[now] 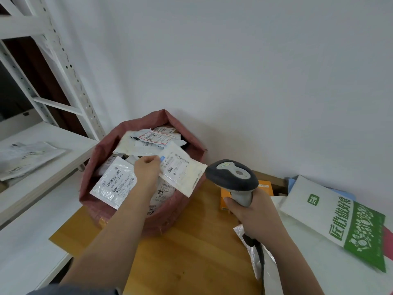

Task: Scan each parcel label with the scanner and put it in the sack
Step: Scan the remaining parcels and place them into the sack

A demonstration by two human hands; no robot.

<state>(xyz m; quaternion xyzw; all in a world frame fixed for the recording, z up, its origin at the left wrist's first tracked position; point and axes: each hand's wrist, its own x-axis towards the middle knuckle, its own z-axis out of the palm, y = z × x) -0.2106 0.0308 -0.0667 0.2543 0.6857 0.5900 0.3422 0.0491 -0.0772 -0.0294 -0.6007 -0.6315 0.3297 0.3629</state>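
Woven red sack, glossy plastic parcel, smooth wooden table, matt plastic scanner

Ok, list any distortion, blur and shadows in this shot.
Head view: wide-angle bending curves the shelf posts; the held parcel has soft, unreadable label print; the sack and scanner cast faint shadows on the wall; lighting is even, no strong glare.

single head-mounted wide-angle view, looking forward and down from close above the bench. forearms enter from the bottom edge, wall fills the upper frame, shelving at upper left. strong edge distortion.
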